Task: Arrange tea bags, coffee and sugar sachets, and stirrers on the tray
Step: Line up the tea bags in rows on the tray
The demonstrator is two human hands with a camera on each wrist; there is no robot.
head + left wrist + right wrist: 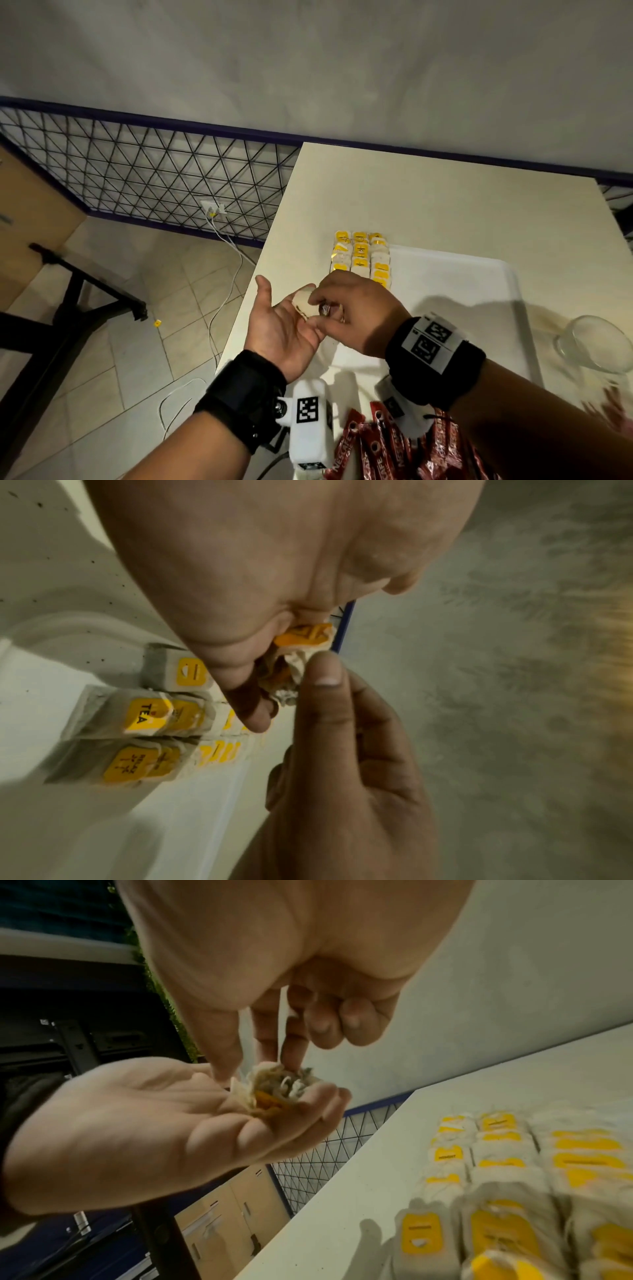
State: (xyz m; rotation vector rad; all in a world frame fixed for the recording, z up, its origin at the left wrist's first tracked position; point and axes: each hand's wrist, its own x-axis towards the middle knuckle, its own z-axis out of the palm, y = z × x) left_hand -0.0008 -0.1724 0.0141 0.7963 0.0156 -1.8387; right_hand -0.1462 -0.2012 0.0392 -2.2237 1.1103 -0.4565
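Tea bags point(360, 257), soft papery pouches with glossy yellow tags, lie in three neat rows on the far left corner of the white plastic tray point(472, 294); its rim is smooth and rounded. In the left wrist view the tags read "TEA" and the pouches overlap like shingles.

Just left of the tray's near left corner, the left hand point(284, 325) is turned palm up, its fingers loosely cupped under a small bunch of tea bags point(274, 1091): crumpled pale paper, tangled string, a yellow tag showing. The right hand point(356, 311) comes down on that bunch from above, its thumb and first two fingers pinching into the papery heap while the other two fingers curl back toward the palm.

Red foil coffee sachets point(376, 448), long, narrow and crinkled, lie in a loose pile at the near edge of the smooth cream table point(428, 192). A clear, rounded glass point(596, 342) stands at the right, beside the tray. Both wrists wear black fabric bands with white camera housings carrying square black-and-white markers.

Left of the table, a black wire grid panel point(154, 178) leans along the rough grey wall, above pale floor tiles.
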